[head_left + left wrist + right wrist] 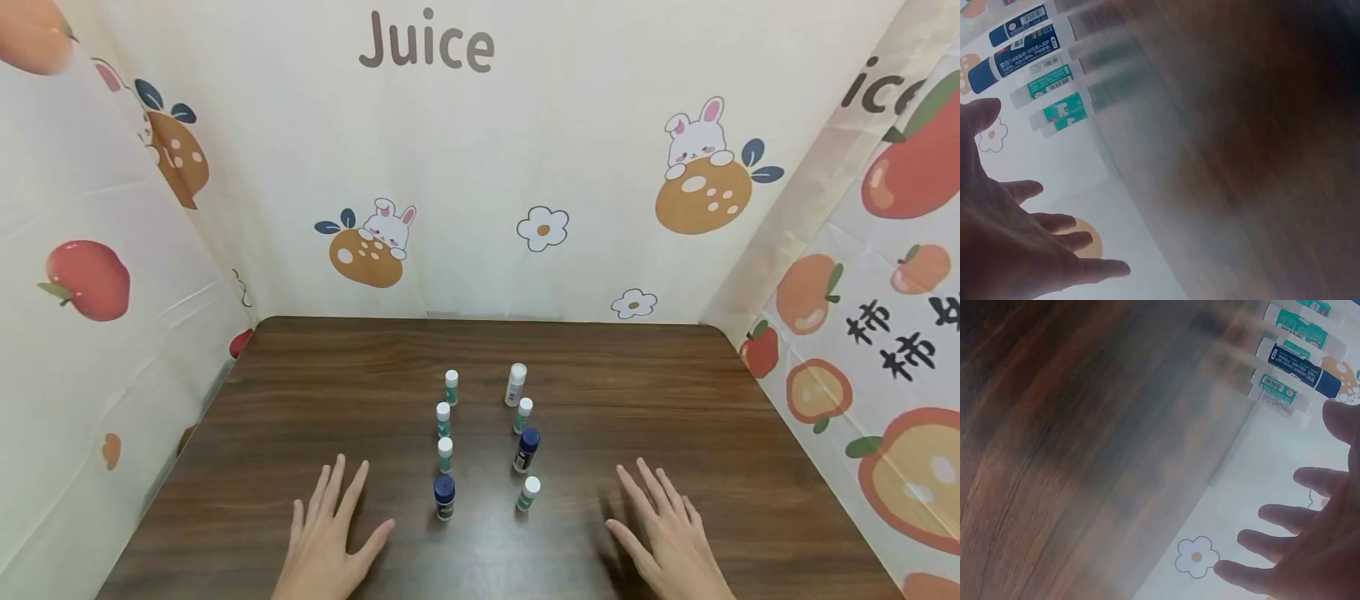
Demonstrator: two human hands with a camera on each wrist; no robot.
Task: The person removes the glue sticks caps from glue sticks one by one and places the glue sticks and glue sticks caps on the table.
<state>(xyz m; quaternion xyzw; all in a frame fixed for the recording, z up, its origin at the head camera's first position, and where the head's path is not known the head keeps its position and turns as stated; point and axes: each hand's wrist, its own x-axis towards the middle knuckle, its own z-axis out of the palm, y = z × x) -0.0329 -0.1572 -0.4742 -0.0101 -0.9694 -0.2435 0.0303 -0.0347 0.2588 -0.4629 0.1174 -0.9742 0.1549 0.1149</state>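
Upright glue sticks stand in two rows running away from me. The left row has a blue-capped glue stick (445, 498) in front, then three white-capped ones with green labels (446, 456). In the right row a white-capped, green-labelled glue stick (528, 494) is nearest, followed by a blue-capped one (527, 451), another green-labelled one (522, 416) and a taller white one (515, 385) at the back. My left hand (327, 533) spreads its fingers left of the rows, holding nothing. To the right, my right hand (670, 533) is likewise spread and holds nothing, its shadow beside it.
The dark wood-grain table (337, 375) has rounded far corners. A pale printed cloth (465, 150) hangs behind it, and further printed cloths line the left side (150, 350) and the right side (840, 467).
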